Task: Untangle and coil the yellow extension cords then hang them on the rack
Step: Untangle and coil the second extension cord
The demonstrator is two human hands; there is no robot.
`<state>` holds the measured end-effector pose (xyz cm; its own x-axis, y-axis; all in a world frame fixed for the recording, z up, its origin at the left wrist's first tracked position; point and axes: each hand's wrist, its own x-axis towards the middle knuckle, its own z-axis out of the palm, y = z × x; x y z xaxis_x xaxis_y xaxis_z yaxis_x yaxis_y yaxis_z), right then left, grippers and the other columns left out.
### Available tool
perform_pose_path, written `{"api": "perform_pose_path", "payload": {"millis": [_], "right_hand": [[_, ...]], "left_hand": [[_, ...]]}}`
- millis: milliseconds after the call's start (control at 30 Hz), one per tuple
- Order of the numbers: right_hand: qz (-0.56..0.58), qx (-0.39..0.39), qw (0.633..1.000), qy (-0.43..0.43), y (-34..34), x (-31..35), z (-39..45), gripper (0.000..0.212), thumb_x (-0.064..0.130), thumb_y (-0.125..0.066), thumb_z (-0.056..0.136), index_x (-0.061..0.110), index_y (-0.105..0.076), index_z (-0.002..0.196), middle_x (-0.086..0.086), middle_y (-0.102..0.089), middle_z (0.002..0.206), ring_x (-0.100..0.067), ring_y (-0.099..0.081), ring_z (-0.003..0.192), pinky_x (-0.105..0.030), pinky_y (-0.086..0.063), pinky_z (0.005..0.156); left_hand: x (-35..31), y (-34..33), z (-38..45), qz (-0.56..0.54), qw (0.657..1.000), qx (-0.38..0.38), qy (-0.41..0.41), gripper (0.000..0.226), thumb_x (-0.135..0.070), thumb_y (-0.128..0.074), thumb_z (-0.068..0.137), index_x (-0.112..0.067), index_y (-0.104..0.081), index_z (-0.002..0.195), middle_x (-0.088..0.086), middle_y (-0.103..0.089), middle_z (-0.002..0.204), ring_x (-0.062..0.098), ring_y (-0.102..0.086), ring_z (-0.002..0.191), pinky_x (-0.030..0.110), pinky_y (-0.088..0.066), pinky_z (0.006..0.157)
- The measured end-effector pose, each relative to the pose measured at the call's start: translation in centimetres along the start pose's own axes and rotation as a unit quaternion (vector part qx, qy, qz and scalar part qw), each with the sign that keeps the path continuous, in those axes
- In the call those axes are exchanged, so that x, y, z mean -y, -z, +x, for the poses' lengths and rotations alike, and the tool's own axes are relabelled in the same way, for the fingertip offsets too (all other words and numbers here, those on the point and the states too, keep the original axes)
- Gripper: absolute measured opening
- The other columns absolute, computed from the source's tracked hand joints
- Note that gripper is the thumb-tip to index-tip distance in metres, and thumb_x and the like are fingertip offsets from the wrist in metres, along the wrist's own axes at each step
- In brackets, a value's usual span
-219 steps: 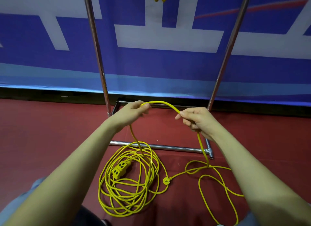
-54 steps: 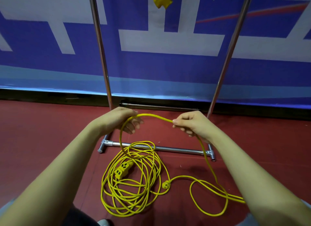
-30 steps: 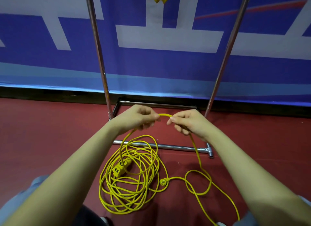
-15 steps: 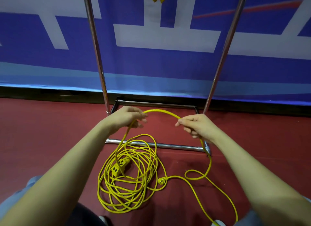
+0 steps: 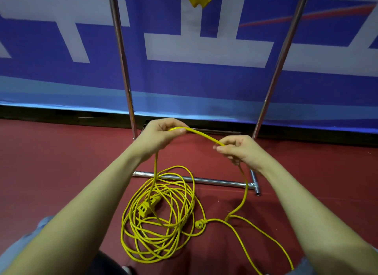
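Still pinching the yellow extension cord (image 5: 201,134) mid-frame with left hand (image 5: 161,136) and right hand (image 5: 240,149), now spreading wider apart than a second ago; tangled pile (image 5: 159,219) still lying lower center.

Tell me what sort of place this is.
Probably an indoor hall or event space: a red floor, a big blue-and-white printed banner along the wall, and a chrome rack in front of it.
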<state>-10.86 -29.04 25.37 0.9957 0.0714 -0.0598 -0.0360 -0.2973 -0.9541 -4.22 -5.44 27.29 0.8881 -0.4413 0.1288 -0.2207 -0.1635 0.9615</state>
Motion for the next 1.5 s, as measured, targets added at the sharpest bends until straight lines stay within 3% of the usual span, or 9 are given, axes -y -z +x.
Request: {"api": "perform_pose_path", "payload": {"millis": [200, 333, 500, 700, 800, 967, 1067, 1233, 1500], "right_hand": [[0.032, -0.093, 0.995, 0.006, 1.1, -2.1, 0.1, 0.015, 0.009, -0.059, 0.091, 0.009, -0.067, 0.078, 0.004, -0.053, 0.054, -0.007, -0.041, 0.048, -0.014, -0.031, 0.046], [0.100, -0.167, 0.979, 0.055, 1.2, -0.9, 0.5, 0.018, 0.011, -0.056, 0.092, 0.007, -0.068, 0.079, 0.007, -0.044, 0.049, -0.002, -0.032, 0.042, -0.013, -0.024, 0.042], [0.115, -0.227, 0.964, 0.077, 0.1, 0.3, 0.9, 0.018, 0.012, -0.059, 0.091, 0.009, -0.070, 0.077, 0.009, -0.037, 0.045, -0.003, -0.029, 0.042, -0.013, -0.023, 0.041], [0.027, -0.156, 0.984, 0.082, -0.6, 0.9, 0.6, 0.013, 0.010, -0.064, 0.088, 0.003, -0.071, 0.080, 0.006, -0.046, 0.045, -0.001, -0.032, 0.037, -0.011, -0.024, 0.040], [0.006, -0.096, 0.991, 0.092, -1.8, 1.5, 0.7, 0.012, 0.009, -0.063, 0.088, 0.006, -0.070, 0.079, 0.006, -0.049, 0.043, -0.001, -0.032, 0.036, -0.012, -0.024, 0.040], [-0.011, -0.055, 0.997, 0.061, -0.8, 0.8, 0.4, 0.020, 0.019, -0.057, 0.093, 0.012, -0.067, 0.076, 0.005, -0.049, 0.047, -0.008, -0.039, 0.044, -0.017, -0.030, 0.043], [0.017, -0.079, 0.997, 0.019, 0.3, -1.2, 0.1, 0.024, 0.020, -0.054, 0.095, 0.010, -0.066, 0.077, 0.005, -0.046, 0.049, -0.005, -0.040, 0.042, -0.018, -0.031, 0.046], [0.162, -0.117, 0.980, 0.007, 1.1, -1.7, -0.1, 0.023, 0.015, -0.045, 0.099, 0.005, -0.058, 0.083, 0.008, -0.029, 0.047, -0.002, -0.021, 0.038, -0.015, -0.019, 0.037], [0.049, -0.128, 0.990, 0.021, 0.3, -0.4, 0.1, 0.020, 0.016, -0.058, 0.092, 0.010, -0.069, 0.076, 0.013, -0.031, 0.043, -0.002, -0.022, 0.039, -0.014, -0.020, 0.039]], "left_hand": [[1.6, 1.5, 0.3, -0.008, 0.998, -0.036, 0.056, 0.007, -0.016, -0.065, 0.089, -0.013, -0.071, 0.087, -0.008, -0.038, 0.047, 0.009, -0.027, 0.046, 0.017, -0.019, 0.041], [2.0, 1.4, -0.1, 0.068, 0.987, 0.083, 0.118, 0.014, -0.022, -0.064, 0.090, -0.015, -0.075, 0.091, -0.007, -0.044, 0.049, 0.007, -0.031, 0.044, 0.018, -0.024, 0.043], [2.1, 0.2, -0.4, 0.156, 0.963, 0.186, 0.119, 0.014, -0.025, -0.064, 0.090, -0.018, -0.076, 0.089, -0.010, -0.042, 0.047, 0.006, -0.031, 0.044, 0.017, -0.026, 0.044], [2.2, -1.7, -0.5, 0.042, 0.979, 0.169, 0.106, 0.022, -0.026, -0.057, 0.093, -0.021, -0.070, 0.075, 0.015, -0.064, 0.081, 0.014, -0.050, 0.059, 0.023, -0.044, 0.059], [0.5, -2.9, 0.1, 0.020, 0.988, 0.146, 0.050, 0.020, -0.019, -0.054, 0.096, -0.005, -0.063, 0.086, 0.002, -0.055, 0.067, 0.010, -0.045, 0.055, 0.018, -0.039, 0.052], [-1.2, -2.4, 1.3, -0.063, 0.997, -0.042, -0.030, 0.023, -0.016, -0.051, 0.097, -0.014, -0.062, 0.078, -0.011, -0.034, 0.050, 0.004, -0.026, 0.046, 0.018, -0.020, 0.044], [-1.4, 0.1, 2.0, -0.157, 0.983, -0.089, -0.019, 0.024, -0.015, -0.048, 0.098, -0.010, -0.060, 0.078, -0.011, -0.030, 0.048, 0.004, -0.022, 0.042, 0.015, -0.018, 0.040], [-0.3, 1.1, 1.4, -0.046, 0.995, -0.031, 0.079, 0.027, -0.014, -0.051, 0.094, -0.008, -0.064, 0.071, 0.000, -0.043, 0.051, 0.012, -0.037, 0.044, 0.018, -0.029, 0.043], [-0.5, 0.6, 1.1, 0.021, 0.996, 0.063, 0.061, 0.025, -0.027, -0.054, 0.096, -0.010, -0.068, 0.083, 0.007, -0.062, 0.065, 0.019, -0.053, 0.057, 0.023, -0.047, 0.055]]}}
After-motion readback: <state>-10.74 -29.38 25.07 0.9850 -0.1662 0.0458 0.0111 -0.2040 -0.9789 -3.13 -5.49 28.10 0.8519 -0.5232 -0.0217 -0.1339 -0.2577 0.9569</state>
